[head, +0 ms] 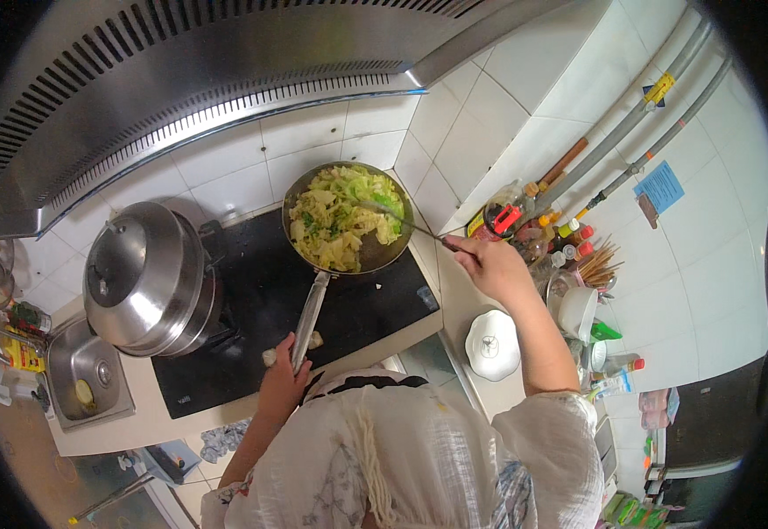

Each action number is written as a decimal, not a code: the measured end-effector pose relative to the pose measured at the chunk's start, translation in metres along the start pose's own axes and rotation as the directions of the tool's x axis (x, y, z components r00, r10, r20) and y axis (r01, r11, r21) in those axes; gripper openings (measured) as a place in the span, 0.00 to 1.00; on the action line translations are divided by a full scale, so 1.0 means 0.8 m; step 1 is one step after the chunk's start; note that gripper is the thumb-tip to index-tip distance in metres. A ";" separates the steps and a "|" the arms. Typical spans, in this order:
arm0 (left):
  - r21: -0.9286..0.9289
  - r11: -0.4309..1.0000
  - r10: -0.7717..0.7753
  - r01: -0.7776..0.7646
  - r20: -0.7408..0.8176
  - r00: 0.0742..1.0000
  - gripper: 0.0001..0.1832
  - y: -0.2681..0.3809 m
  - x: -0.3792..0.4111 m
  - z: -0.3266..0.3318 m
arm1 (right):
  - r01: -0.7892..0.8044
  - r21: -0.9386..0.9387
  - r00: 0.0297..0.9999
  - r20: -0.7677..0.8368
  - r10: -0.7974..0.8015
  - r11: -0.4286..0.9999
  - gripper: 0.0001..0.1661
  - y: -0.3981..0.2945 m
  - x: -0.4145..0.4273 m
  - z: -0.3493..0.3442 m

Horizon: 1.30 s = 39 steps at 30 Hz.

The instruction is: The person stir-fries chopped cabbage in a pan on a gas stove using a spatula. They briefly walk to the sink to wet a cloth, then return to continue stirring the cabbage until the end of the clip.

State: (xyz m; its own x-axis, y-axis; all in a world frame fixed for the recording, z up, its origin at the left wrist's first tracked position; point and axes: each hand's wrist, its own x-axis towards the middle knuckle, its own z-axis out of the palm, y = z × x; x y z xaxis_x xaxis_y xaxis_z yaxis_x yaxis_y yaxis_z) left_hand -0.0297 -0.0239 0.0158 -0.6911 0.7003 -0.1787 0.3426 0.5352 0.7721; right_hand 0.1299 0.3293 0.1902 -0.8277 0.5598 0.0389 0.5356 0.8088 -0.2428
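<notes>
My left hand (284,373) grips the metal handle (309,314) of a frying pan (379,253) over the right part of the black cooktop (271,291). Chopped cabbage (331,211) fills most of the pan, pale yellow on the left and brighter green on the right. In my right hand (493,264) is the dark handle of a spatula (417,226). Its blade rests among the cabbage, partly hidden by the leaves. Two small pale knobs (316,340) show at the cooktop's front edge, close to my left hand.
A large lidded steel pot (152,278) stands on the left of the cooktop. Beyond it is a steel sink (93,397). A white scalloped dish (493,345) sits on the right counter, near sauce bottles (546,238) and chopsticks (598,261). The range hood (238,79) overhangs the cooktop.
</notes>
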 end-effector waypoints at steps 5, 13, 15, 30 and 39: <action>-0.028 1.000 0.003 -0.004 -0.034 0.999 0.35 0.000 0.000 0.004 | -0.017 0.002 0.990 -0.142 0.017 1.000 0.18 0.068 0.040 0.045; -0.093 0.996 -0.009 -0.002 -0.111 0.994 0.34 0.003 -0.004 0.014 | -0.388 0.677 0.905 0.409 0.118 0.625 0.22 0.107 0.152 0.178; -0.103 0.995 -0.012 0.002 -0.099 0.995 0.34 0.006 -0.006 0.013 | -0.364 0.707 0.900 0.435 0.033 0.606 0.24 0.100 0.152 0.178; -0.079 0.994 -0.069 0.070 0.010 0.998 0.35 0.005 0.001 0.003 | 0.201 0.055 0.965 0.159 -0.207 0.978 0.27 0.046 -0.014 0.008; -0.092 0.996 0.017 -0.013 0.041 0.999 0.35 -0.007 0.004 0.001 | 0.116 0.185 0.961 0.228 -0.157 0.976 0.26 0.005 -0.053 0.068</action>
State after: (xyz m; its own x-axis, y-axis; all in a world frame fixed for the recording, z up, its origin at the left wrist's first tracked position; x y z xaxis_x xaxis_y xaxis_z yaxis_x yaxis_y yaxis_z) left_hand -0.0333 -0.0242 0.0103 -0.6590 0.7277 -0.1904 0.2916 0.4805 0.8271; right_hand 0.1583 0.2988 0.1351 -0.9177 0.3695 -0.1459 0.3960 0.8207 -0.4119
